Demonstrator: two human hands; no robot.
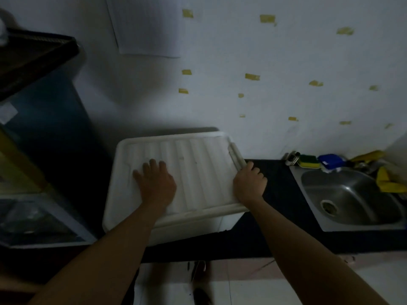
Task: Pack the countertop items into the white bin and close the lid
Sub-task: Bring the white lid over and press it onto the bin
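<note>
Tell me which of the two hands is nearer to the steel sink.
Right. The right hand grips the right edge of the white lid, on the side toward the sink. The left hand lies flat on the lid's left part, farther away.

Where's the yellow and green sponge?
The sponge sits on the right of the head view, at the back of the dark countertop by the wall, just behind the steel sink, left of a blue thing.
</note>
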